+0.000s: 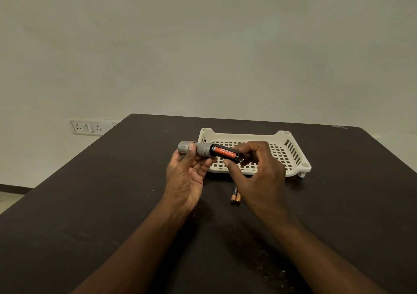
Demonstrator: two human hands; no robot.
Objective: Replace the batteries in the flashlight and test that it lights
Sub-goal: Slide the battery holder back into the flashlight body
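Note:
My left hand [188, 176] grips a grey flashlight [196, 150] by its head end, held level above the table. A black battery holder [225, 152] with an orange battery in it sticks out of the flashlight's open rear. My right hand [257, 172] pinches the holder's outer end between thumb and fingers. Two black and copper batteries [235, 195] lie side by side on the table under my right hand, partly hidden by it.
A white slotted plastic tray [291, 153] stands on the dark table [112, 203] just behind my hands. A wall socket panel [86, 126] is at the left, beyond the table's edge. A plain wall rises behind.

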